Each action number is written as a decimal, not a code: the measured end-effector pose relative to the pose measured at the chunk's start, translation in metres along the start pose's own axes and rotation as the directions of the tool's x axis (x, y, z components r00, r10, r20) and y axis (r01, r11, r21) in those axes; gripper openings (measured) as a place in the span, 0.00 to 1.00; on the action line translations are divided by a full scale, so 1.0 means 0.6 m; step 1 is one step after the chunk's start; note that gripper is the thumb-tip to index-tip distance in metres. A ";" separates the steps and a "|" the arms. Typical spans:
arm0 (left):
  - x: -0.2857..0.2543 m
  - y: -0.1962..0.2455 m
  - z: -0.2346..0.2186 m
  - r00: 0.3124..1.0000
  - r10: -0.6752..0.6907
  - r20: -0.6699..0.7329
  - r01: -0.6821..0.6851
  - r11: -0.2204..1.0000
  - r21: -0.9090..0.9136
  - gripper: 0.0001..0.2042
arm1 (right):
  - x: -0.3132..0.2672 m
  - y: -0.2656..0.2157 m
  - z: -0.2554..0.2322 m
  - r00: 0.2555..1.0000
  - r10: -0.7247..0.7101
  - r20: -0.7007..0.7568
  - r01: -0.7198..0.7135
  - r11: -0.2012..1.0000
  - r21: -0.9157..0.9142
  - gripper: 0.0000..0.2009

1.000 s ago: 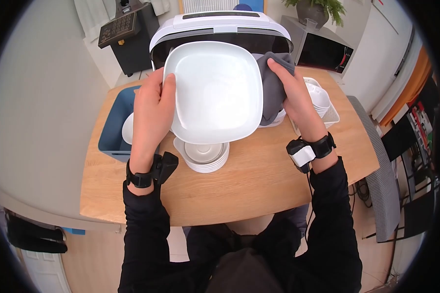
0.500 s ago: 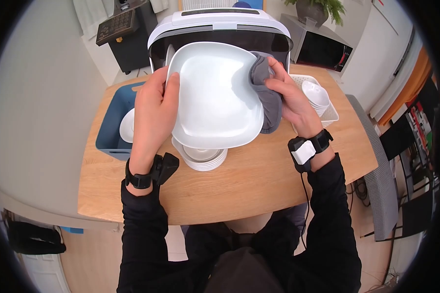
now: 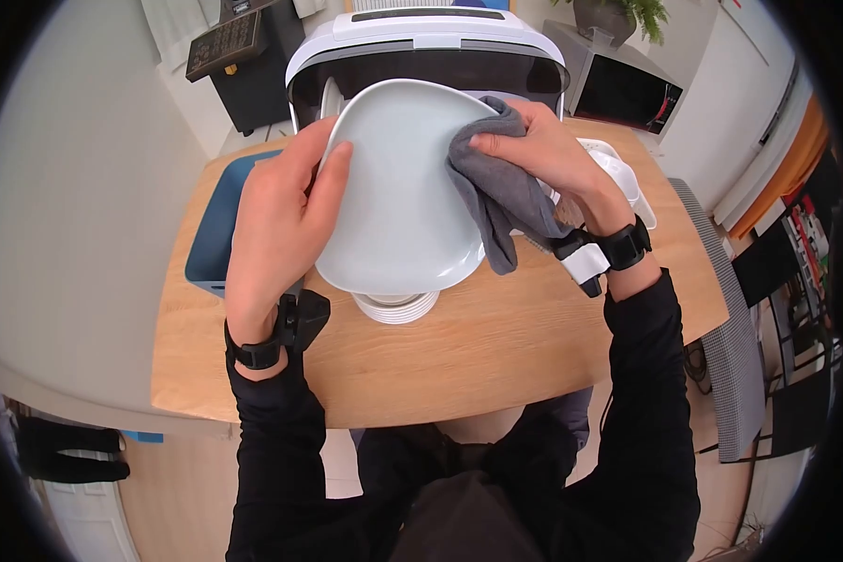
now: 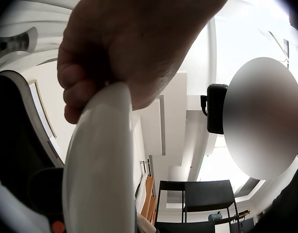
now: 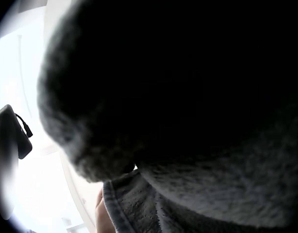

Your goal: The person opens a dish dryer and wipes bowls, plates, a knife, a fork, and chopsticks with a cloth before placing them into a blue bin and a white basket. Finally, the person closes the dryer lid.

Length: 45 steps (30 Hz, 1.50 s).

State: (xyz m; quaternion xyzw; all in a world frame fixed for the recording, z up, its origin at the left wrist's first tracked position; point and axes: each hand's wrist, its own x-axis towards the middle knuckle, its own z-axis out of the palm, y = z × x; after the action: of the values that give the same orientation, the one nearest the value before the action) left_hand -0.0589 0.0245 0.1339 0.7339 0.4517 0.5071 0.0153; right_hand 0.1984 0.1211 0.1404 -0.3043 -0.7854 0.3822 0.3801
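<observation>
A white squarish plate [image 3: 398, 187] is held up over the table, its inner face toward the head camera. My left hand [image 3: 286, 211] grips its left edge, thumb in front and fingers behind; the left wrist view shows that hand [image 4: 134, 43] on the rim of the plate [image 4: 100, 165]. In my right hand [image 3: 557, 155] is a grey cloth [image 3: 506, 183], pinched under the thumb and folded over the plate's upper right edge. The cloth's loose end hangs down beside the plate. Grey cloth [image 5: 227, 189] fills most of the right wrist view and hides the fingers.
Below the plate stands a stack of white dishes [image 3: 398, 309], partly covered by it. A blue bin [image 3: 217, 234] is at the left, a white basket [image 3: 648, 214] with white bowls [image 3: 618, 176] at the right. Behind stands a white dish cabinet [image 3: 431, 30] with a dark front.
My right hand has moved left and inward, bringing the cloth from behind the plate's right edge onto its inner face. The plate has turned and tilted slightly; the left hand keeps its grip.
</observation>
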 end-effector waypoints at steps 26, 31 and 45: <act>0.018 -0.026 0.072 0.969 -0.245 0.006 0.183 0.708 -0.682 0.19 | 0.030 -0.031 0.030 0.783 0.078 -0.617 0.311 0.810 0.497 0.19; 0.014 -0.036 0.054 0.971 -0.236 0.027 0.211 0.808 -0.550 0.18 | 0.025 -0.009 0.029 0.833 0.066 -0.549 0.222 0.870 0.441 0.19; -0.005 0.001 0.007 0.998 0.062 -0.012 -0.060 0.992 0.108 0.14 | 0.016 -0.067 0.000 0.834 -0.550 -0.050 0.508 0.799 -0.322 0.14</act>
State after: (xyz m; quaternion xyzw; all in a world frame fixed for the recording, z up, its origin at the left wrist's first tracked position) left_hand -0.0556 0.0243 0.1300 0.7434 0.4557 0.4878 -0.0431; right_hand 0.1860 0.1077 0.1773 -0.1519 -0.8582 0.1168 0.4762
